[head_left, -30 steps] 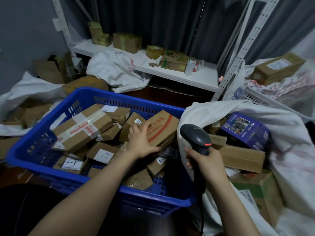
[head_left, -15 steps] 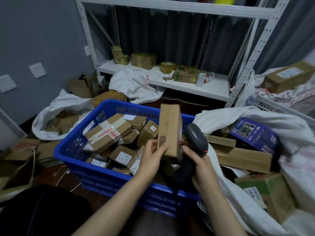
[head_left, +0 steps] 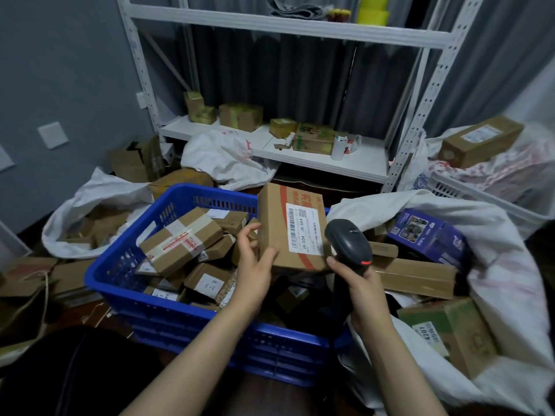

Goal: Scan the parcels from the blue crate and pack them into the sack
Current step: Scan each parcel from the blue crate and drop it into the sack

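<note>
Parcel (head_left: 277, 226) over blue crate (head_left: 270, 349), scanner (head_left: 348, 242) perhaps covering its label edge

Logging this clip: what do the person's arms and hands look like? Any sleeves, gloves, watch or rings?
Both arms are bare from the frame's lower edge up: no sleeve shows on the left forearm or right forearm. The left hand and right hand wear no gloves. No watch, bracelet or ring shows on either.
</note>
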